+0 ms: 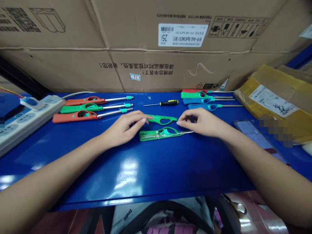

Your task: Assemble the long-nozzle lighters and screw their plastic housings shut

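My left hand (126,126) pinches the left end of an empty-looking green lighter casing half (162,120) between thumb and fingers. At the casing's narrow right end are the bent, closed fingertips of my right hand (201,122); they appear to grip that tip. Just below, an opened green lighter (157,134) lies on the blue table (156,169), its inner parts and teal trigger showing. Its metal tube runs right, partly hidden under my right hand. A black and yellow screwdriver (168,103) lies behind the casing half.
Two orange lighters and a green lighter (83,108) lie at left beside a white power strip (31,120). Several coloured lighters (197,100) lie at back right. A phone (258,136) and a yellow-taped package (275,97) are at right. A large cardboard box (136,39) stands behind.
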`<state>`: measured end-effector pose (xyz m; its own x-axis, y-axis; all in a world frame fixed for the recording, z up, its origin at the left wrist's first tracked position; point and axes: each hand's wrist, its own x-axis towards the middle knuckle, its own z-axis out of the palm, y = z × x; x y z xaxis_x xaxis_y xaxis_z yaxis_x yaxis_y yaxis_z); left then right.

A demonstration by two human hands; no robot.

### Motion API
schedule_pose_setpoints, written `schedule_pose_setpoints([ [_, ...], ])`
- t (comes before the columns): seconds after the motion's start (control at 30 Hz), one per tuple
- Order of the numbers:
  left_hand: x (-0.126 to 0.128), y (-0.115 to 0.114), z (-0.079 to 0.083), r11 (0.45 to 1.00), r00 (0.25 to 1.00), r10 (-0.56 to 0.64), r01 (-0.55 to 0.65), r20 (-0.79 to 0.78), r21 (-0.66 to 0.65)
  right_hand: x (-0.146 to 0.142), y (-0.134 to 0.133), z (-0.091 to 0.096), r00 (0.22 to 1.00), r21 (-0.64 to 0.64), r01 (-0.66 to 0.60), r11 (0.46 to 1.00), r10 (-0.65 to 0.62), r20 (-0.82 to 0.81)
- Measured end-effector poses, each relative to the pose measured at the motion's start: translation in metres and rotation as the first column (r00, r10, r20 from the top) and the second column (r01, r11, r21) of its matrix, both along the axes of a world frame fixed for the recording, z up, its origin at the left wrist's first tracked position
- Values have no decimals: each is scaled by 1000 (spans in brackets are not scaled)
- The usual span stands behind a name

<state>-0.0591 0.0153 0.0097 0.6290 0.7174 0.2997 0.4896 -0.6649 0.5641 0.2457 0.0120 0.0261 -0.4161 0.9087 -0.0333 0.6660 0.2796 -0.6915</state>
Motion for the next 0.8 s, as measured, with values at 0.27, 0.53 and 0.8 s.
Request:
schedule_pose_setpoints([
  [0.27,-15,21,-15,942,940,281,-231,-195,243,-1,11,-22,999,329,36,944,-44,16],
  [0.53,-5,5,-5,968,963,245,-249,113,20,-3,4,-11,1000,444,-12,896,9,9],
  [0.8,-2,-7,0,952,937,206,-258,283,162,4,-4,16,995,29,65,997,-62,-73],
])
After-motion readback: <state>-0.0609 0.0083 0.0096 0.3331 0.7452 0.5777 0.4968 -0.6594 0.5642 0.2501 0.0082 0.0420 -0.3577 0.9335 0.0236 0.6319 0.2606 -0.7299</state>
